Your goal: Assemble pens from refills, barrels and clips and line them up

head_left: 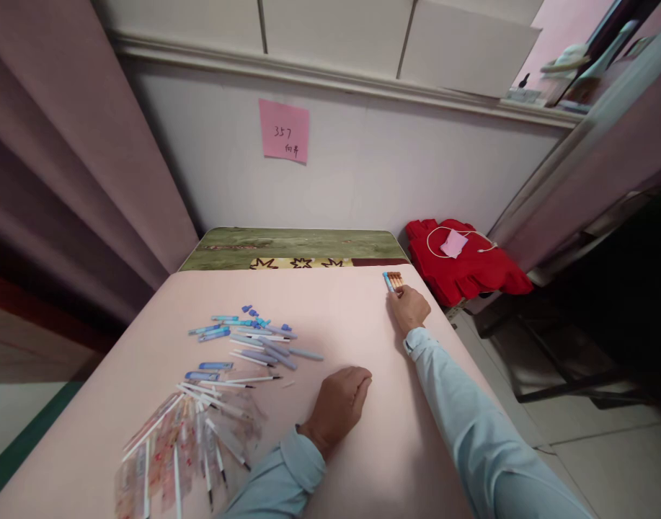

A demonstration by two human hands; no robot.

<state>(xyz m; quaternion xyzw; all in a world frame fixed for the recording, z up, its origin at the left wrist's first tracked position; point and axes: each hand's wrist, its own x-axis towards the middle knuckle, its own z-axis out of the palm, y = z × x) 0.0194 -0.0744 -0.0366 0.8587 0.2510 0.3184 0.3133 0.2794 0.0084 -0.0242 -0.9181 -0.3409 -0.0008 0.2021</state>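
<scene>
My right hand (409, 307) reaches to the far right corner of the pink table (335, 317), fingers closed round a small bundle of pens (393, 280) with orange and blue ends. My left hand (338, 405) rests on the table near me, fingers curled loosely, and nothing shows in it. To its left lies a scatter of blue pen barrels and caps (254, 335), white refills (222, 393) and clear plastic wrappers (184, 440).
A green patterned cloth (292, 245) covers the table's far end against the wall. A pink note (284, 130) is stuck on the wall. A red cloth (465, 263) with a white cable lies on a stand at right. Curtains hang at left.
</scene>
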